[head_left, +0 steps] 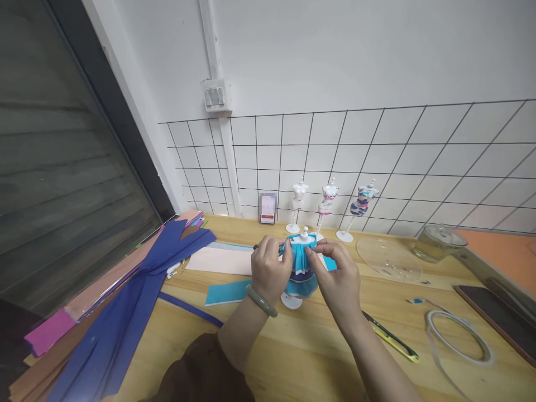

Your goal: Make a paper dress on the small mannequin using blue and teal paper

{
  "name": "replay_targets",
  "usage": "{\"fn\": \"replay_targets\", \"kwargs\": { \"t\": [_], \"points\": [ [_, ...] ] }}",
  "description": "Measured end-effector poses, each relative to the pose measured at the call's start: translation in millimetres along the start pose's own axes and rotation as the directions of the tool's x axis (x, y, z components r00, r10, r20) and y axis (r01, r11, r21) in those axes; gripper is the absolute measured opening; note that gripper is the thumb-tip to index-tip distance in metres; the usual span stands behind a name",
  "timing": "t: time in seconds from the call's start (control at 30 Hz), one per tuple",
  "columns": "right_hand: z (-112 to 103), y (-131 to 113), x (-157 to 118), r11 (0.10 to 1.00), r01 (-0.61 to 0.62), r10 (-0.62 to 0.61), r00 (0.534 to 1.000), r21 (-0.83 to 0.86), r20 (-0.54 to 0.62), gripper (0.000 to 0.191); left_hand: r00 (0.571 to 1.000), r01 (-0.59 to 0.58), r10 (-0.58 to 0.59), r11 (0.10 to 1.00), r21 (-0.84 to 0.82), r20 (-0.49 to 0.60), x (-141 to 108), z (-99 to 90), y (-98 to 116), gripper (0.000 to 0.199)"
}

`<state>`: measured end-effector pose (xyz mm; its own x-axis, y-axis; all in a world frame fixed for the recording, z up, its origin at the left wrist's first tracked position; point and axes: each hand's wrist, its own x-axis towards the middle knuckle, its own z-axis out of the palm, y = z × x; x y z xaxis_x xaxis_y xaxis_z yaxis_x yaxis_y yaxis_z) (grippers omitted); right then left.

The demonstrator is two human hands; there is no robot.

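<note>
A miniature dress form (305, 230) stands upright on a white round base in front of me. It wears a small dress (300, 260) in turquoise and dark blue, pleated at the top and layered below. My left hand (271, 269), with a bangle (262, 301) at the wrist, is curled in at the left upper edge of the dress. A small dark item partly shows behind its fingers, too hidden to name. On the opposite side, my right hand (340, 273) pinches the dress's upper edge between thumb and fingers.
Three small dress forms (300, 195) and a propped phone (268, 209) stand along the wall. Dark blue strips (146, 273) lie over coloured sheets at left. A yellow-black cutter (393, 338), a tape roll (460, 338), a glass container (438, 245) and a dark tablet-like slab (498, 318) lie at right.
</note>
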<state>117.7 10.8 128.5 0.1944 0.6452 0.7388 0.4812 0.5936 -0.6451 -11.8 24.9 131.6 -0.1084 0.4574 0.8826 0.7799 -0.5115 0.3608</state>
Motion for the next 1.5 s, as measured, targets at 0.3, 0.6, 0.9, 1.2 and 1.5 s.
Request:
{"fn": "replay_targets", "kwargs": {
  "t": [0.3, 0.6, 0.9, 1.2, 1.5],
  "points": [
    [3.6, -2.8, -1.5, 1.000, -0.026, 0.026, 0.999, -0.002, -0.029, 0.009, 1.000, 0.018, -0.018, 1.000, -0.011, 0.008, -1.6, 2.4, 1.5, 0.011],
    [8.4, 0.7, -5.8, 0.991, -0.109, 0.111, 0.994, 0.073, -0.026, 0.009, 1.000, 0.016, -0.016, 0.999, 0.046, 0.014, 0.1, 6.3, 2.0, 0.012],
    [12.1, 3.2, -8.3, 0.995, -0.092, 0.094, 0.994, 0.045, -0.047, 0.010, 0.999, 0.022, -0.022, 1.000, 0.010, 0.041, -4.1, 6.6, 5.9, 0.009],
    [14.2, 6.8, -12.0, 0.999, -0.046, 0.046, 0.996, -0.003, -0.081, 0.013, 0.995, 0.075, -0.076, 0.997, 0.020, 0.067, -3.4, 3.8, 9.9, 0.007],
    [14.5, 2.7, -14.2, 0.999, -0.034, 0.034, 0.996, -0.008, -0.088, 0.012, 0.991, 0.110, -0.110, 0.994, 0.003, 0.074, -8.7, -0.2, 14.2, 0.007]
  ]
}}
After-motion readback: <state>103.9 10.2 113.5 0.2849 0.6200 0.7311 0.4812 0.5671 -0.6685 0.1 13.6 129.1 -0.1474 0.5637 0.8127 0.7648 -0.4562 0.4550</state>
